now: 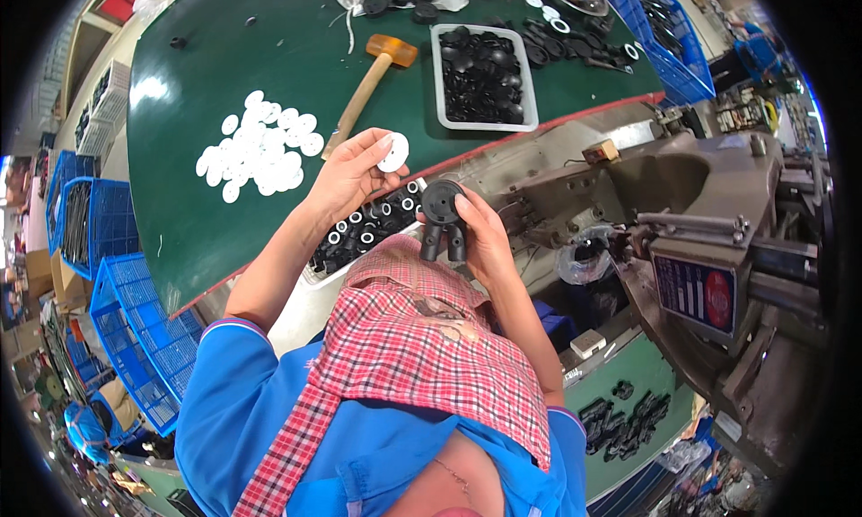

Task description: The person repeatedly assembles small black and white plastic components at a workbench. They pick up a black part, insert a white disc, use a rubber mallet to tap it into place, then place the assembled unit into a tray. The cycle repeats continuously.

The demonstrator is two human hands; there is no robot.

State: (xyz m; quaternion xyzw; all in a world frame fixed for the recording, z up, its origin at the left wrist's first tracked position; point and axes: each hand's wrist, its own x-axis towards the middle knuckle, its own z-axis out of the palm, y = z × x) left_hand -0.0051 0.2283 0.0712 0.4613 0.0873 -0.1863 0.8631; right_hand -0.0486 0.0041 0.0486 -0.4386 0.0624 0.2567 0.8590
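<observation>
And there was the left hand (353, 171), raised over the table's near edge, its thumb and fingers pinching a thin white disc (393, 152)! The thumb lay along the disc's left side, the other fingers curled in below, and the flat face was turned up toward the camera. The left forearm (280, 252) slanted up from the sleeve, bent at the elbow, reaching inward.

Across to the right hand (485, 234), sitting a touch lower and nearer the body: it had a firm grasp on a black part (442, 203), round head up, two stubby legs pointing down toward the apron (422, 346). The thumb crossed onto the head's right edge; most of the fingers went behind the part, so their exact curl could not be made out. The right forearm (521, 324) rose steeply beside the apron.

So disc and black part faced off, close together but apart, the disc higher and to the left!

Behind the left hand, a mallet (365, 93) lay slantwise on the green table (296, 59), its handle end near the wrist. Left of it spread a heap of white discs (260, 153); beyond the right hand stood a white tub (531, 86), filled with black pieces (485, 73).
</observation>
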